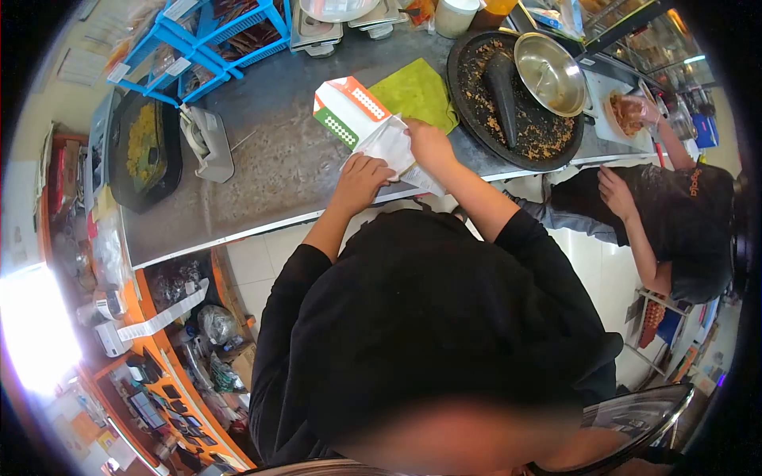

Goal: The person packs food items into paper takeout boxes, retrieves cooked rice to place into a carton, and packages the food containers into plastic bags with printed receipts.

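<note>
Under left fingers [373, 165], white paper [386, 143], partly hidden

From the carton [355, 117], a cloth [421, 86] is lying at two o'clock, a pan [459, 79] at three, crates [262, 55] at ten.

Dark counter [274, 170] (rather scuffed) with green cloth [417, 87], blue rack [254, 57], round black tray [486, 141].

Most fingertips of the right grip [429, 145] are hidden beside the white paper [389, 145]; the carton [355, 107] covers part of the green cloth [421, 89]. The steel bowl [567, 83] masks some of the round black pan [459, 75]. The top edge cuts a white dish [337, 7]. Print on the receipt strip [173, 312] is too small to read.
</note>
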The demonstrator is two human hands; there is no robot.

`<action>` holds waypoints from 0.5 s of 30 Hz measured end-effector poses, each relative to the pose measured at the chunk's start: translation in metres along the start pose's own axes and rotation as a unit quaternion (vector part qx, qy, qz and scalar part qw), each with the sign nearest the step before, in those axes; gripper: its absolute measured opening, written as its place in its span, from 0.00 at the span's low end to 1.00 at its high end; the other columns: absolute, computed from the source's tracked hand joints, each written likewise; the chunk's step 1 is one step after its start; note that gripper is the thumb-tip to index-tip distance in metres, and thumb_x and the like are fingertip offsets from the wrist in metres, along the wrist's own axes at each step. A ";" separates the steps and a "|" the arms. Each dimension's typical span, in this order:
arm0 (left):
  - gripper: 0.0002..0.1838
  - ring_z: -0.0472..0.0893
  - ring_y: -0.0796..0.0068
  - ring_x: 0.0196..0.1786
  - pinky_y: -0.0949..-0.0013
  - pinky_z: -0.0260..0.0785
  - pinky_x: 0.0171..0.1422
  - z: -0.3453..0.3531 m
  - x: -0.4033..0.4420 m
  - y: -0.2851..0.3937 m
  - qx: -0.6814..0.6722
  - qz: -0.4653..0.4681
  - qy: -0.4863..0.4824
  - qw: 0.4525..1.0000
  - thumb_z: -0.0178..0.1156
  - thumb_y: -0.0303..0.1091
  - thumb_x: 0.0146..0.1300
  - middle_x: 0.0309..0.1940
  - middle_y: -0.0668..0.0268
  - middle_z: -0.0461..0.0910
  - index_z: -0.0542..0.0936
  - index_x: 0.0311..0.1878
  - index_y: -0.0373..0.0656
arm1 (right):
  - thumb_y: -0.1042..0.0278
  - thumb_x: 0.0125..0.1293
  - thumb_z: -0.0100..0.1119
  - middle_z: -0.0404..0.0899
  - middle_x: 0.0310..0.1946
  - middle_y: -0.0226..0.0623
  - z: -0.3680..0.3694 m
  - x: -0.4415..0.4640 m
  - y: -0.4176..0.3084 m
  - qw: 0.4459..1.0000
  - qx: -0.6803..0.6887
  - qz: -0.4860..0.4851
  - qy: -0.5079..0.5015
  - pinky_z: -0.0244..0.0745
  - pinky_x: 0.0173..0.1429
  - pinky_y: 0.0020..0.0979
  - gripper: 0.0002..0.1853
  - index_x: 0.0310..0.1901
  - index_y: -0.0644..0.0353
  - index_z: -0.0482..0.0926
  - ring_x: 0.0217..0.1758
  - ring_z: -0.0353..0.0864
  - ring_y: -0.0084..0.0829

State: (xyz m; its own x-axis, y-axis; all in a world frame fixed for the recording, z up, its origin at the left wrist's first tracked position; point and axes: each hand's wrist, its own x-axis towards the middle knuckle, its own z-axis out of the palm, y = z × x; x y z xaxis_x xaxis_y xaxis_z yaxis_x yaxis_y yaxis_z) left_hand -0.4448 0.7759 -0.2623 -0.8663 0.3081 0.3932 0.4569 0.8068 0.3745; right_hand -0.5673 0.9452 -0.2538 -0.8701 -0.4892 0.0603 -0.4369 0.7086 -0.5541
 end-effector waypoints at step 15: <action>0.41 0.66 0.62 0.66 0.45 0.49 0.69 -0.008 0.018 0.011 0.064 -0.026 -0.053 0.996 0.67 0.57 0.45 0.61 0.64 0.70 0.69 0.63 0.49 | 0.61 0.64 0.57 0.72 0.53 0.48 -0.055 -0.017 -0.008 0.985 -0.014 0.007 0.169 0.68 0.55 0.47 0.24 0.60 0.58 0.68 0.53 0.73 0.49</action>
State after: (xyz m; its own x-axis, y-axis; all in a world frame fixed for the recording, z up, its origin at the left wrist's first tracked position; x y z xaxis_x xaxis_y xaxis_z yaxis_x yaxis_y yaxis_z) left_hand -0.4536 0.7861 -0.2444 -0.9076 0.3103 0.2827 0.3873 0.8789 0.2786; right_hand -0.5617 0.9752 -0.2046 -0.9004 -0.2853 0.3285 -0.4260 0.7309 -0.5332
